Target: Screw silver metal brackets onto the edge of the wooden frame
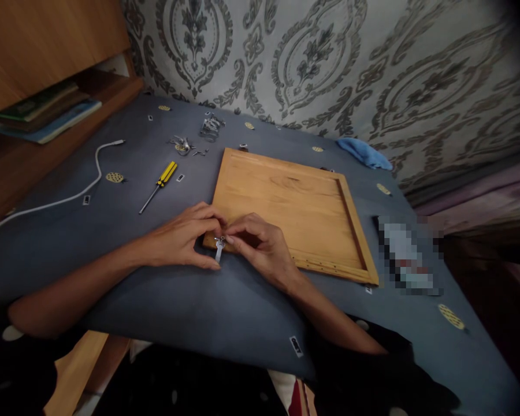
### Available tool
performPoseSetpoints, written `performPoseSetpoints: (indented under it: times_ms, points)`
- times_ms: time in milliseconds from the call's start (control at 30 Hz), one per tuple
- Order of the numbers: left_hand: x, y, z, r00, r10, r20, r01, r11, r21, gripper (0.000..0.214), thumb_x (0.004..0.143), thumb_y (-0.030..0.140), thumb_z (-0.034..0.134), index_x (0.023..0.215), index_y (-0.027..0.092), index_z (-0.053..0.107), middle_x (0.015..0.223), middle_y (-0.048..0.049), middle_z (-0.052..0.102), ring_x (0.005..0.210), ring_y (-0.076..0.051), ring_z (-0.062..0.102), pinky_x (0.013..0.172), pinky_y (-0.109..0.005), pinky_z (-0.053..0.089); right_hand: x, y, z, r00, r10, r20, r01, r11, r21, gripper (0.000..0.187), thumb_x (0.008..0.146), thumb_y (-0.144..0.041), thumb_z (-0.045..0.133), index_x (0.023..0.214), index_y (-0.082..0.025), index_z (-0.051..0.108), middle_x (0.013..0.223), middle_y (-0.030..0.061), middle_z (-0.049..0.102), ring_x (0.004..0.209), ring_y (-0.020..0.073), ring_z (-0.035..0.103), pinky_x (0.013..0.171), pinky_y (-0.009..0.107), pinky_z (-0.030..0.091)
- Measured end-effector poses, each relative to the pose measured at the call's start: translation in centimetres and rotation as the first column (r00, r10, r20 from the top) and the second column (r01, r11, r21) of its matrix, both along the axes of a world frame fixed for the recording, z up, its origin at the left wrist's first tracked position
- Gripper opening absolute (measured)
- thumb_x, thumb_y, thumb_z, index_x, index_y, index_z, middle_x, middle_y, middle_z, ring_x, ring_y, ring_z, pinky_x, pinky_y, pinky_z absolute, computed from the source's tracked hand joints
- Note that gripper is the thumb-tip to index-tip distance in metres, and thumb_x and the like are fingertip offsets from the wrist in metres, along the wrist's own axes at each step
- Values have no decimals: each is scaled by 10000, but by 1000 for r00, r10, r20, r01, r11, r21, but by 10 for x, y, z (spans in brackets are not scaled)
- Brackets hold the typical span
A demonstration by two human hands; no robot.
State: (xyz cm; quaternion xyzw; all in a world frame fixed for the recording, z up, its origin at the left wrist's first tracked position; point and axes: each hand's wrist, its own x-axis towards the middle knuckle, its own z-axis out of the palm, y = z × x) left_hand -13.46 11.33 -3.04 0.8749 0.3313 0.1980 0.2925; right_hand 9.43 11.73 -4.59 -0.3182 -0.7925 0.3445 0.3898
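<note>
At the near left corner of a framed wooden panel (281,196), my left hand (184,237) steadies a small shiny metal fitting (219,249) between thumb and fingers. The fitting has a flat tongue pointing toward me; its exact kind is unclear. My right hand (264,245) is closed in a pinch at the fitting's upper end. What those fingertips hold, if anything, is too small to make out. The panel lies flat with its raised rim upward, and small holes show along its near edge.
A yellow-and-black screwdriver (159,184) lies left of the panel. Behind it are loose metal fittings (181,144), more fittings (211,126) and several small screws (200,152). A white cable (96,173) runs along the left. A blue cloth (364,153) and a blurred-out object (407,254) lie right.
</note>
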Motion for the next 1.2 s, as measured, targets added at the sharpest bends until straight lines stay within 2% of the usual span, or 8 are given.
performPoseSetpoints:
  times_ms: [433, 633, 767, 867, 933, 1000, 1067, 1200]
  points:
    - [1, 0, 0, 1000, -1, 27, 1, 1000, -13, 378, 812, 468, 805, 1010, 198, 629, 1248, -78, 597, 1169, -261, 523, 1005, -403, 439, 0, 2, 1, 999, 10, -31, -10, 1000, 17, 55, 908, -242, 688, 871, -245, 728, 852, 23, 732, 838, 175, 667, 770, 342, 532]
    - [2, -3, 0, 999, 35, -4, -35, 999, 13, 434, 777, 499, 836, 993, 191, 620, 1208, -90, 601, 1172, -274, 531, 1000, -402, 455, -9, 33, 19, 1000, -28, 4, 27, 990, 140, 92, 916, -265, 657, 856, -245, 724, 823, 16, 721, 807, 175, 658, 771, 346, 516]
    - [2, -4, -1, 999, 52, -3, -52, 999, 14, 467, 754, 504, 854, 1011, 187, 627, 1277, -108, 596, 1243, -309, 525, 1044, -444, 446, -40, 70, 39, 963, 107, 248, -161, 965, 207, 88, 913, -207, 654, 883, -211, 737, 846, 31, 709, 870, 186, 657, 834, 357, 510]
    - [1, -4, -1, 998, 49, 28, -50, 999, 20, 451, 766, 504, 842, 1014, 191, 632, 1300, -108, 599, 1275, -315, 520, 1074, -446, 434, -75, 94, 48, 833, 161, 530, -272, 952, 139, 152, 906, -158, 654, 1016, -199, 750, 1016, 71, 720, 966, 201, 657, 879, 356, 505]
    - [1, -4, -1, 998, 46, 38, -48, 998, 32, 434, 783, 516, 820, 999, 191, 631, 1273, -110, 610, 1237, -311, 538, 1054, -445, 446, -100, 107, 50, 790, 194, 582, -305, 947, 98, 243, 898, -135, 668, 1116, -220, 734, 1101, 69, 725, 961, 188, 668, 865, 324, 504]
    - [1, -4, -1, 998, 43, 38, -45, 998, 39, 429, 790, 529, 806, 978, 188, 625, 1239, -113, 619, 1183, -307, 552, 1012, -443, 466, -122, 117, 51, 760, 194, 621, -296, 953, 64, 279, 900, -104, 649, 1127, -246, 728, 992, 39, 737, 899, 179, 681, 820, 296, 495]
    - [2, -3, 0, 998, 36, 53, -38, 998, 41, 416, 794, 515, 805, 963, 184, 616, 1226, -112, 624, 1157, -296, 561, 997, -434, 472, -140, 125, 52, 732, 195, 653, -269, 963, 15, 191, 960, -196, 609, 1097, -249, 730, 824, 16, 723, 813, 179, 689, 747, 278, 487]
    - [3, -3, 2, 997, 25, 71, -28, 999, 43, 406, 796, 470, 821, 988, 176, 615, 1264, -117, 618, 1197, -294, 562, 1028, -429, 453, -165, 132, 49, 706, 167, 689, -158, 984, -77, 296, 1025, -346, 512, 861, -195, 706, 559, 2, 620, 589, 184, 653, 626, 286, 468]
